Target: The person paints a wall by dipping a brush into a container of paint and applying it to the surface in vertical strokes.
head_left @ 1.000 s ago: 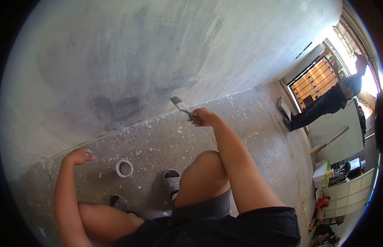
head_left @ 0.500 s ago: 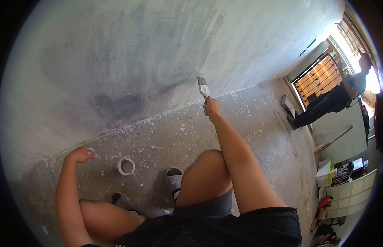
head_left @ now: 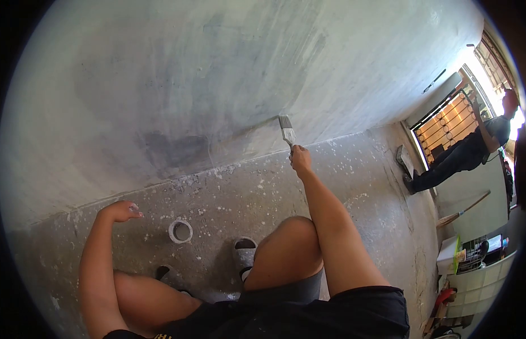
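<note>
A flat paintbrush (head_left: 287,131) is held by its handle in my right hand (head_left: 300,159), with the bristle tips at the lower part of the patchy grey-white wall (head_left: 218,73). My left hand (head_left: 126,211) hangs over the floor at the left, close to the foot of the wall. Its fingers are curled together with white smears on them; whether they hold anything is too small to tell. A round container (head_left: 180,231) stands on the floor between my hands, in front of my feet.
The concrete floor (head_left: 342,175) has white splatters. At the right a person (head_left: 472,147) in dark clothes stands near a metal gate (head_left: 445,125). A broom (head_left: 462,212), a white box (head_left: 447,257) and a rack with household items (head_left: 477,251) are at the right edge.
The brush tip has come to the wall surface. The rest of the view has shifted slightly right and down with my head, container and person included.
</note>
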### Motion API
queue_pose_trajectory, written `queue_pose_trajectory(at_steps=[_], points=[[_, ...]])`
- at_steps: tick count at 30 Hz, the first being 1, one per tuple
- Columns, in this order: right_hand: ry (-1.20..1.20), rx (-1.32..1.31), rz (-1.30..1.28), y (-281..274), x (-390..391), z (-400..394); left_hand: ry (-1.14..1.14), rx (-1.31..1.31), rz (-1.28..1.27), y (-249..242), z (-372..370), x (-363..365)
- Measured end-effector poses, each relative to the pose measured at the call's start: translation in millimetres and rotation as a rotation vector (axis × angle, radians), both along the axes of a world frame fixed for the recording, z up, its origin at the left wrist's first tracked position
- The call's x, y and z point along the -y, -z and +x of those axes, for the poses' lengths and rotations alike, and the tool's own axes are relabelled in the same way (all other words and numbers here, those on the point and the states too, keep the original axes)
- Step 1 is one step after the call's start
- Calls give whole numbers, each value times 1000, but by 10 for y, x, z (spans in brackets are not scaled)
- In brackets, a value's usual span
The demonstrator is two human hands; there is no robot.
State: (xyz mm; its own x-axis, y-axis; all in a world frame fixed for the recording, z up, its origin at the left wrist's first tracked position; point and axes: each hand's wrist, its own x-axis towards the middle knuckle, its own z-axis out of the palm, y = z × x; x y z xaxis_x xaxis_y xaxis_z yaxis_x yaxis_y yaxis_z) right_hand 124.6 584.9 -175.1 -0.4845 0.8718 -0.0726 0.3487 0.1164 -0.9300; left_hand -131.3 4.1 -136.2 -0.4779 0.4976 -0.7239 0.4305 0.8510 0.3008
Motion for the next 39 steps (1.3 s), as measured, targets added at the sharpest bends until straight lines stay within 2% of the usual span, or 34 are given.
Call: queue_pose_trajectory(at_steps=[8,11,14,17,19,23,25,31,35,37,38,39], points=[[-32,72,17,80,-85,4,-1,11,-11,35,-11,-14],[-16,84,-58,-38,13,23,25,-6,-11,9,2,-46],[-2,92,36,68,-75,7,15,-16,-24,-63,37,-79],[-38,-37,155,178,-199,-29,22,-6,-13,11,12,-37],[8,-90,-6,8,-65,-47,40,-7,-17,88,-30,-14],[-15,-35,-15,83,-117,-87,62,-63,55,124,-30,28],[5,4,-57,-2,-60,-82,21,-10,-19,-2,17,-25],[-28,85,-181,-110,14,6,26,-5,-16,-49,33,-48],[5,96,-194,-99,3,43,-3,-22,-24,-129,87,-78],[49,15,-60,-58,-13,47,-10,-17,-7,-98,80,-71],[49,15,-60,-46,-33,50,-10,-17,-7,-81,70,-67],[44,-96,-66,-75,-32,47,1,-8,-2,-75,62,-65]])
